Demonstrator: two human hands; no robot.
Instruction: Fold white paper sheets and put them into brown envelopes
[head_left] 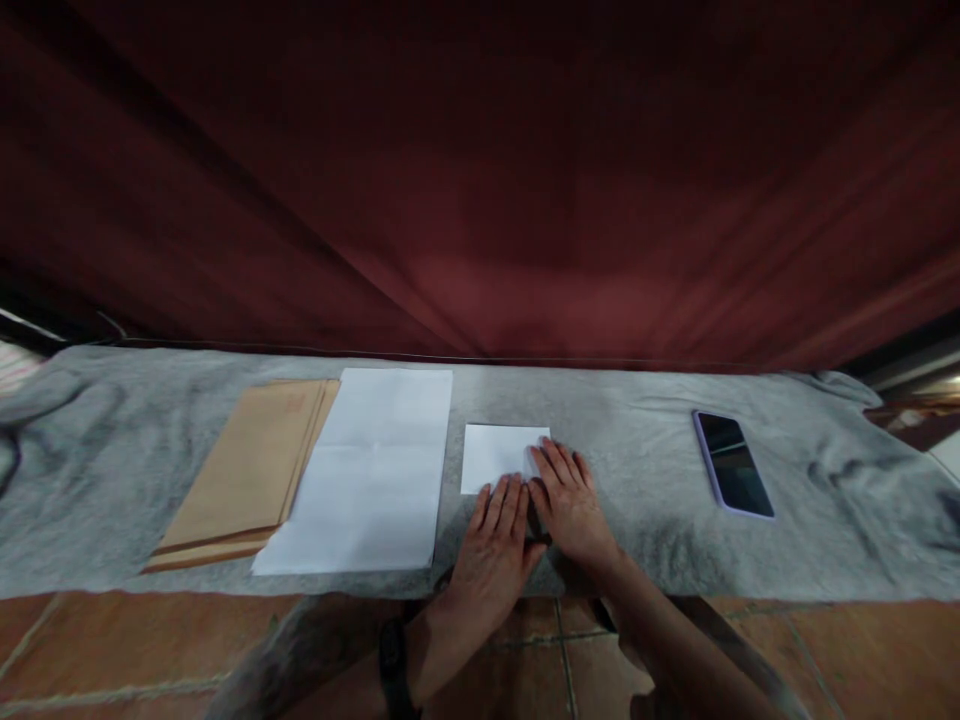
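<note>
One folded paper [499,455], grey blanket [645,505], red curtain [480,200]

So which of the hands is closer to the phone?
The right hand. It lies flat on the folded paper, with bare grey cloth between it and the phone. The left hand sits beside it, farther from the phone.

Matt white paper [499,455] lies on soft grey cloth [645,480]; phone [733,464] glossy.
</note>
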